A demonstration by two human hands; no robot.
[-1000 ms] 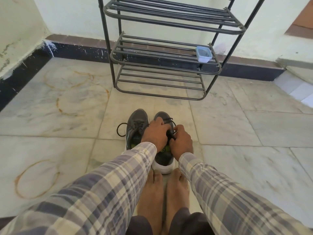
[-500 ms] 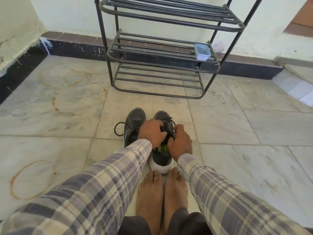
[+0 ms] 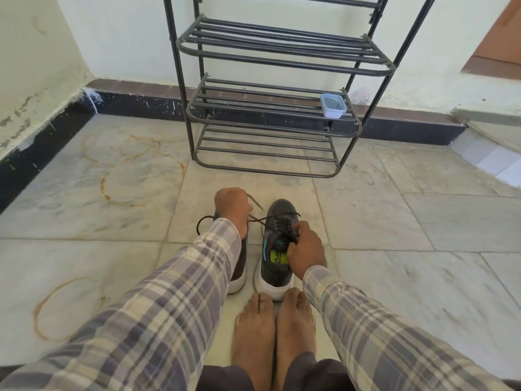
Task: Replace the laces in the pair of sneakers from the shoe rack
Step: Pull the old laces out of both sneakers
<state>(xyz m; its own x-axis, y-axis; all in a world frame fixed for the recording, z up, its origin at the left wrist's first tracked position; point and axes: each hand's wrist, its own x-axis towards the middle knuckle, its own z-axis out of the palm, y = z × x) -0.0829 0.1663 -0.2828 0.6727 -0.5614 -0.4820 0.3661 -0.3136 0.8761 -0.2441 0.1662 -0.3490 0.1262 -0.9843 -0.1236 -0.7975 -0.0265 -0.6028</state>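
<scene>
Unlacing sneaker (image 3: 277, 238) | left hand (image 3: 232, 206) fingers pinch black lace (image 3: 263, 219) taut | right hand (image 3: 306, 251) fingers grip sneaker's upper | risk: lace snags, tipping sneaker

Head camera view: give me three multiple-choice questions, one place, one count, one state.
1. Where is the plastic container? A. on the floor B. on a shoe rack shelf C. on the person's lap
2. How many sneakers are out? A. two B. one C. four
3. The black lace is: A. bow-tied B. coiled on the rack C. stretched to the left hand
Answers: B, it rests on a shelf; A, a grey pair by the bare feet; C, the left hand holds it taut, the right hand grips the right sneaker.
</scene>
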